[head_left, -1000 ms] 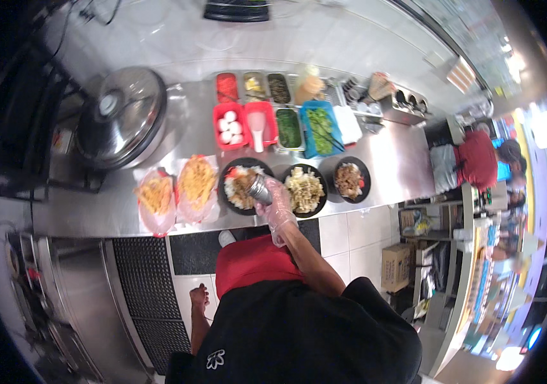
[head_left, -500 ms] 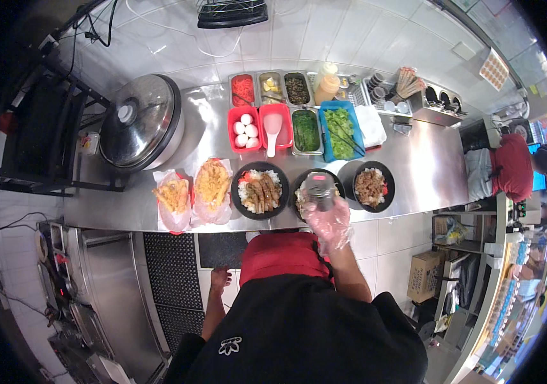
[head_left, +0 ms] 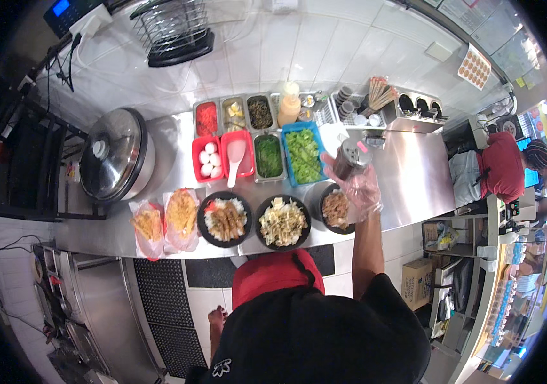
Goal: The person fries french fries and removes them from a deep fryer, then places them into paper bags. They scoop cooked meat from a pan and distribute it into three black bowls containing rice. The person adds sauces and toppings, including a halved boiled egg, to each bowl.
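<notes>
My gloved right hand point(head_left: 362, 192) grips a seasoning shaker point(head_left: 352, 159), a clear jar with dark contents and a pink tag on its perforated grey lid. The shaker is tilted above the counter, beside the blue tub of lettuce point(head_left: 303, 153). Under that hand, partly hidden, is a black bowl of browned meat point(head_left: 335, 208). To its left stand a bowl topped with pale shavings and sauce point(head_left: 282, 223) and a bowl of rice with sliced meat point(head_left: 225, 219). Low beside my body hangs my bare left hand point(head_left: 218, 315), fingers loosely bent, holding nothing.
Two paper-lined red baskets of fried food point(head_left: 181, 219) sit left of the bowls. Behind are red tubs of eggs point(head_left: 208, 160) and a rice paddle point(head_left: 236, 160), plus metal topping trays point(head_left: 261, 114). A large cooker point(head_left: 115, 153) stands left; a co-worker point(head_left: 502, 166) is far right.
My right hand has lifted the shaker away from the middle bowl, rightward and back, uncovering that bowl. The view has shifted too. My left hand still hangs low.
</notes>
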### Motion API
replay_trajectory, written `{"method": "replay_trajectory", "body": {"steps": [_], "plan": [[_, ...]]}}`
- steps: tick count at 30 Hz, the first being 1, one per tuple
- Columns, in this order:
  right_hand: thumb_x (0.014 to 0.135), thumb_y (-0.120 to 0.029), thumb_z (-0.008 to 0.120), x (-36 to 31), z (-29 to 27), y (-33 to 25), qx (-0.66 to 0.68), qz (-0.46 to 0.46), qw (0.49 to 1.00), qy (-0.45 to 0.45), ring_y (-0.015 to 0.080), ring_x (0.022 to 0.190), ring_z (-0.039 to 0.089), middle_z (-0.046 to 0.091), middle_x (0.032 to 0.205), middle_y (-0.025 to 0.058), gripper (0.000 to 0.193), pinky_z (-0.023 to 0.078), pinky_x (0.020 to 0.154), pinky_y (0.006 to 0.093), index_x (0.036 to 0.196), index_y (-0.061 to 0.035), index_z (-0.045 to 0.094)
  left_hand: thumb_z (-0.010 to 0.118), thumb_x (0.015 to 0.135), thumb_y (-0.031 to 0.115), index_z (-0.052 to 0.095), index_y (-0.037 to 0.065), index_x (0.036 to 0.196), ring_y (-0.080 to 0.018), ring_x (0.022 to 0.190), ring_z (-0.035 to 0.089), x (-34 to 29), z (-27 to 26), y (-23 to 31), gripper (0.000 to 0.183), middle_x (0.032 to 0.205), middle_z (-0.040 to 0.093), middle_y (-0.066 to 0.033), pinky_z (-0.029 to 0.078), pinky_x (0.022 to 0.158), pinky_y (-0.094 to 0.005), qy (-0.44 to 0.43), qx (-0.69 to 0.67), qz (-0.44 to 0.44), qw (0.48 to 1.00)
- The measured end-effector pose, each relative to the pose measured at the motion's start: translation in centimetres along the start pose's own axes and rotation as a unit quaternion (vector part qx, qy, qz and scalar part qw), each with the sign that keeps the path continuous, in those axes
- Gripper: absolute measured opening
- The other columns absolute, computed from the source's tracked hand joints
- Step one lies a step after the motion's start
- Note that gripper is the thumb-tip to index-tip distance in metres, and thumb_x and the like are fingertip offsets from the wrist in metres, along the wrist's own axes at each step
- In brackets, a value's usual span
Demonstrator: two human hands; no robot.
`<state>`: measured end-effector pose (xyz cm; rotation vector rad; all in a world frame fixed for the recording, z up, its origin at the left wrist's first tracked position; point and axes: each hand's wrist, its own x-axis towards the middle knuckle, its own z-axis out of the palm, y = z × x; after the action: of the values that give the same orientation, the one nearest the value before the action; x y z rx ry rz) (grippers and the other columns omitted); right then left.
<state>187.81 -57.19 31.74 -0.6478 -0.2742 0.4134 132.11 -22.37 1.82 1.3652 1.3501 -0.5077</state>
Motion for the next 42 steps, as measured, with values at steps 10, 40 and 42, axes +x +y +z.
{"method": "replay_trajectory", "body": {"steps": [10,40,42], "plan": [[0.068,0.006,0.086,19.1,-14.2,-3.5,-0.438,0.039,0.896,0.068,0.0181,0.128,0.056,0.060,0.138,0.0079,0.086,0.047,0.109,0.0342,0.145,-0.0007,0.049,0.064,0.102,0.029,0.066,-0.015,0.105,-0.0314,0.076,0.072,-6.0,6.4,0.1,0.044,0.105,0.073,-0.0209,0.060,0.069,-0.0438,0.113,-0.073,-0.048,0.990],[0.080,-0.042,0.072,31.2,-10.9,2.6,-0.921,0.191,0.339,-0.036,0.0362,0.114,0.071,0.074,0.122,0.0192,0.043,0.053,0.097,0.0563,0.109,-0.0101,0.080,0.054,0.097,0.048,0.065,0.008,0.104,-0.0386,0.081,0.073,-12.6,14.8,-2.0,0.042,0.081,0.074,-0.0176,0.055,0.068,-0.0526,0.097,0.177,0.024,0.979],[0.081,-0.043,0.073,30.6,-10.3,1.8,-0.895,0.158,0.417,0.024,0.0394,0.110,0.072,0.075,0.113,0.0211,0.047,0.055,0.094,0.0492,0.111,-0.0076,0.079,0.053,0.097,0.049,0.065,0.009,0.104,-0.0400,0.082,0.073,-12.5,14.6,-3.0,0.043,0.081,0.074,-0.0179,0.055,0.068,-0.0533,0.091,0.254,0.068,0.961]]}}
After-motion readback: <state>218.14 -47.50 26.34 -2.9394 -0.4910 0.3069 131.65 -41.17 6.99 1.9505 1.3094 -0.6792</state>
